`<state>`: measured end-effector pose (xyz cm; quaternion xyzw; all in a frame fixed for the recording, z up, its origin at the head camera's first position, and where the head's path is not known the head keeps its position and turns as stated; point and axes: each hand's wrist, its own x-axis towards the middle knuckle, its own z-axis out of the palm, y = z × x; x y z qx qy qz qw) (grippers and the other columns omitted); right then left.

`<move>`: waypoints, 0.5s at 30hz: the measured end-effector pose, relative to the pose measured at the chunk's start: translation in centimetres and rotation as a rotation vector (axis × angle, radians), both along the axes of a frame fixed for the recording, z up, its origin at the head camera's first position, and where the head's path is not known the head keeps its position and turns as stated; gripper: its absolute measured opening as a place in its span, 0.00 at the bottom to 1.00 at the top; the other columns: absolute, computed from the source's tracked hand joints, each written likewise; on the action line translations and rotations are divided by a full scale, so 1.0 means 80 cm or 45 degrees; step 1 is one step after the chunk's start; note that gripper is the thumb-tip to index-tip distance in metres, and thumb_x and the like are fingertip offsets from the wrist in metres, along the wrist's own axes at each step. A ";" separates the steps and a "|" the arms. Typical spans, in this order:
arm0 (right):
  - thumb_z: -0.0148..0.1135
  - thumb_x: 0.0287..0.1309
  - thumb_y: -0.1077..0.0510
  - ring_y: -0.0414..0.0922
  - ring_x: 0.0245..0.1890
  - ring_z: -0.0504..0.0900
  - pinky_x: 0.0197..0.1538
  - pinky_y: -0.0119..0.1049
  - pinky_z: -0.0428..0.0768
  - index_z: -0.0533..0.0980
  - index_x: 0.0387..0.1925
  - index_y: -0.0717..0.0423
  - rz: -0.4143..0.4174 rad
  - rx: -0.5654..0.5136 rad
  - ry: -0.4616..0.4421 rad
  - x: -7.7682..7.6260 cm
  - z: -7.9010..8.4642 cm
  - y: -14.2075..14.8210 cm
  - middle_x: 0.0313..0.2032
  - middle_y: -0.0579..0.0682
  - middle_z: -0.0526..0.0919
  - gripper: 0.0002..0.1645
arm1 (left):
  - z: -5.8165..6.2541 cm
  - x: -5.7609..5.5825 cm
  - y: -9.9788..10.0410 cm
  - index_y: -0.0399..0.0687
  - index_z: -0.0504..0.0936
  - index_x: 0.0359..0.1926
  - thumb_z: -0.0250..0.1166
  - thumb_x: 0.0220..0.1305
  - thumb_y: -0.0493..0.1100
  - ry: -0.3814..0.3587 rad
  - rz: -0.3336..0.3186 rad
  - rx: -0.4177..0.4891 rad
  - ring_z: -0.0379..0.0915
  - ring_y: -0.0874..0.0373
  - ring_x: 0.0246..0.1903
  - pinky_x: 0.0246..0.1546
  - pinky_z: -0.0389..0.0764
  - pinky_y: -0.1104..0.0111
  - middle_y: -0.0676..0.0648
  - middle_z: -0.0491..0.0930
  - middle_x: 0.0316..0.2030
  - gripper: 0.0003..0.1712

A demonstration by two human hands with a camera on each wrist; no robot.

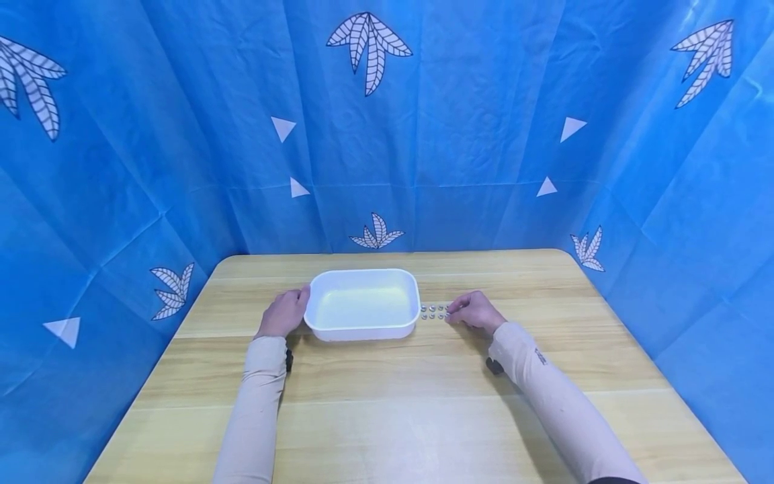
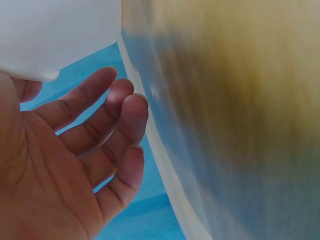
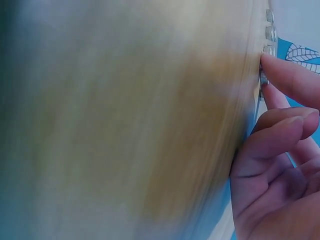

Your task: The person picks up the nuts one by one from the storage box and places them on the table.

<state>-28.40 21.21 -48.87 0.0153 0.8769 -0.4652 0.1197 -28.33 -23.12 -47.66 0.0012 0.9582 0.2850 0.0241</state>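
Note:
A white rectangular basin (image 1: 363, 333) rests on the wooden table. My left hand (image 1: 284, 312) holds its left rim with the thumb side, while the other fingers (image 2: 132, 117) hang loosely bent below the rim in the left wrist view. To the right of the basin, several small shiny silver pieces (image 1: 432, 308) lie in two short rows; their exact kind is too small to tell. At the right end of these rows my right hand (image 1: 478, 312) pinches one small silver piece (image 3: 264, 77) between its fingertips. Its remaining fingers are curled toward the palm.
The light wooden table (image 1: 387, 417) has rounded far corners. A blue curtain (image 1: 471, 148) with white leaf and triangle prints stands behind it and along both sides. Beige sleeves cover both forearms.

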 end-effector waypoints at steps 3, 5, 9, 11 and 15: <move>0.77 0.51 0.62 0.35 0.22 0.71 0.27 0.28 0.72 0.86 0.41 0.61 -0.006 0.010 -0.001 -0.002 0.000 0.002 0.32 0.46 0.86 0.14 | 0.002 0.000 0.002 0.35 0.72 0.71 0.29 0.82 0.65 -0.002 -0.003 0.004 0.72 0.32 0.67 0.67 0.72 0.38 0.30 0.76 0.65 0.44; 0.77 0.51 0.62 0.35 0.22 0.71 0.28 0.28 0.72 0.86 0.41 0.61 -0.004 0.006 -0.002 -0.003 0.000 0.003 0.32 0.46 0.86 0.15 | 0.004 -0.001 0.004 0.35 0.72 0.71 0.30 0.82 0.65 -0.001 -0.001 0.009 0.72 0.32 0.66 0.67 0.72 0.38 0.30 0.77 0.65 0.44; 0.77 0.50 0.62 0.36 0.23 0.72 0.29 0.28 0.73 0.85 0.41 0.61 -0.007 -0.001 -0.018 -0.003 -0.002 0.004 0.33 0.46 0.85 0.15 | 0.004 0.000 0.005 0.35 0.73 0.70 0.31 0.82 0.64 0.002 0.002 0.013 0.74 0.32 0.65 0.66 0.73 0.38 0.30 0.78 0.63 0.43; 0.77 0.51 0.62 0.36 0.23 0.71 0.29 0.28 0.73 0.85 0.42 0.60 -0.006 -0.005 -0.035 -0.002 -0.003 0.004 0.31 0.45 0.84 0.15 | 0.003 0.001 0.005 0.35 0.74 0.69 0.32 0.82 0.64 0.011 0.006 0.006 0.76 0.33 0.63 0.64 0.75 0.38 0.31 0.80 0.61 0.42; 0.76 0.53 0.62 0.35 0.18 0.67 0.24 0.28 0.69 0.84 0.44 0.62 0.005 -0.052 -0.058 0.004 0.000 0.002 0.24 0.43 0.79 0.16 | -0.001 0.000 0.000 0.38 0.78 0.65 0.31 0.82 0.65 0.061 0.004 -0.035 0.79 0.32 0.58 0.58 0.78 0.38 0.32 0.83 0.57 0.43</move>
